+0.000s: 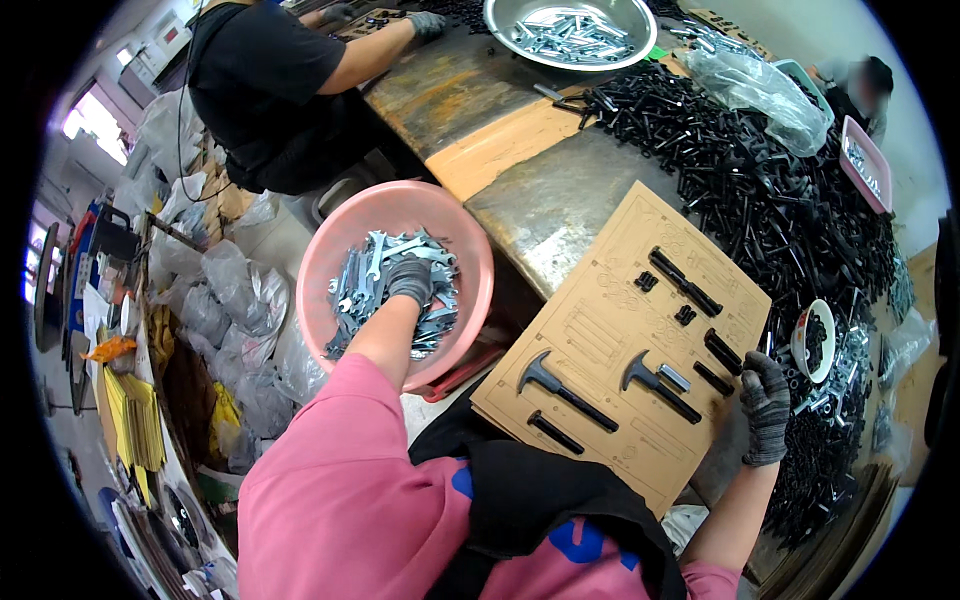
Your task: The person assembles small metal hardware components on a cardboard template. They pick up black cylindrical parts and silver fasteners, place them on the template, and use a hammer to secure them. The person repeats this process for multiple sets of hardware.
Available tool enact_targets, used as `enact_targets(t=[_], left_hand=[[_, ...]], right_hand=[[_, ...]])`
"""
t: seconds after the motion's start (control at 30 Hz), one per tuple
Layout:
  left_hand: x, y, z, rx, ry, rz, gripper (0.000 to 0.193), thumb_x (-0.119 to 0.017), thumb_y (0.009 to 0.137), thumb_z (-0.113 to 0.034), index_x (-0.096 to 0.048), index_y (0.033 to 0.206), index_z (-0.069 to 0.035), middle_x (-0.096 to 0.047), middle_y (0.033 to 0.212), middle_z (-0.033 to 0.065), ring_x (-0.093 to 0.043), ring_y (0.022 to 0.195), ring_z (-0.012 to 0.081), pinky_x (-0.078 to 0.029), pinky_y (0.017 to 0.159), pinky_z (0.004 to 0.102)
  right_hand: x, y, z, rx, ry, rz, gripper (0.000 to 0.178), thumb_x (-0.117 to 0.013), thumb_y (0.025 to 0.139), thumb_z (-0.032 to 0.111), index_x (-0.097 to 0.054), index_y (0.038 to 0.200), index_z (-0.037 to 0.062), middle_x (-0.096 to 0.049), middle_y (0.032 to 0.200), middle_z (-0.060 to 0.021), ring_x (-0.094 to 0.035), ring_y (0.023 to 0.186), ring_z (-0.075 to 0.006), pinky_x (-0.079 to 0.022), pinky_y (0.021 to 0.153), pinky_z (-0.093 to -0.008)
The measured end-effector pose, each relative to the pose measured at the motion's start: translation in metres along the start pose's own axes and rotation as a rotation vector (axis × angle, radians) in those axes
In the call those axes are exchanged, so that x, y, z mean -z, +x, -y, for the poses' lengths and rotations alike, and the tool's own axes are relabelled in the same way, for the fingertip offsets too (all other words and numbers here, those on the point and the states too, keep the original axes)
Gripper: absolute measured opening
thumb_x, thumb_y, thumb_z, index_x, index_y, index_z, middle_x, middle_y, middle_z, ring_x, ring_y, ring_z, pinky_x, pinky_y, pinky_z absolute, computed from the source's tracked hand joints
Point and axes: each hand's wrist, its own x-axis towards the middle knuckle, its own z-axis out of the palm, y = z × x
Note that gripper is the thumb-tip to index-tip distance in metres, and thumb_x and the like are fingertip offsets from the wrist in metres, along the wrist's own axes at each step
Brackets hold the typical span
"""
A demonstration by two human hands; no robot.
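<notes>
The metal-topped table (545,215) spreads ahead of you, with a co-worker (260,90) in black at its far left side. A heap of black parts (730,180) covers much of its right half.

Your brown board (590,325) lies slanted over the table's near edge. Printed outlines and fine lines run across its face; the small print is too fine to make out. Blue shapes (577,541) on your pink shirt are partly hidden by black cloth, too cut off to read.

Left of the board, beside the table, sits a pink basin (475,265), holding the loose silver wrenches (365,285). A steel bowl (641,50) of shiny metal pieces stands at the table's far side; a smaller white bowl (798,350) of black bits sits right of the board.

Your gloved left hand (410,277) is down in the basin, on the wrenches; its fingertips are hidden, so I cannot tell whether it grips one. Your gloved right hand (765,405) is at the board's right edge, fingers curled; I cannot tell whether it pinches anything.

On the board lie two T-shaped tools (568,395), a long black rod (685,282) near the top, three black bars (555,432), two of them just beside your right hand, a silver tube (674,377) close to the right-hand T-shaped tool, and small black pieces (685,315) near the rod.
</notes>
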Motion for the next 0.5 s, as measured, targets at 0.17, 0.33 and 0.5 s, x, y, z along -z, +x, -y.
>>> enact_targets(t=[0.17,0.33,0.5], left_hand=[[-0.002,0.015,0.021,-0.054,-0.199,-0.155,0.039,-0.066,0.064,-0.022,-0.061,0.100,-0.010,-0.059,0.101,0.0174,-0.056,0.094,0.0309,-0.043,0.083,0.0365],[0.018,0.045,0.053,-0.226,-0.394,-0.251,0.024,-0.056,0.075,-0.030,-0.061,0.086,-0.009,-0.063,0.083,0.0130,-0.058,0.080,0.0322,-0.045,0.075,0.0384],[0.095,0.050,0.003,-0.213,-1.125,-0.145,0.014,-0.058,0.080,-0.015,-0.055,0.089,-0.005,-0.052,0.064,0.0026,-0.049,0.052,0.0122,-0.041,0.044,0.0247]], right_hand=[[0.031,0.008,-0.007,0.060,-0.053,-0.120,0.024,-0.059,0.080,0.016,-0.058,0.100,0.0024,-0.058,0.088,-0.0043,-0.052,0.075,-0.0116,-0.044,0.067,-0.0245],[0.099,0.039,-0.045,0.097,-0.563,-0.348,0.024,-0.059,0.078,0.018,-0.059,0.099,0.0061,-0.060,0.092,-0.0133,-0.057,0.087,-0.0248,-0.044,0.078,-0.0337],[0.146,0.057,-0.070,-0.048,-0.742,-0.401,0.029,-0.061,0.075,0.017,-0.058,0.102,0.0083,-0.059,0.098,-0.0149,-0.054,0.095,-0.0298,-0.043,0.083,-0.0371]])
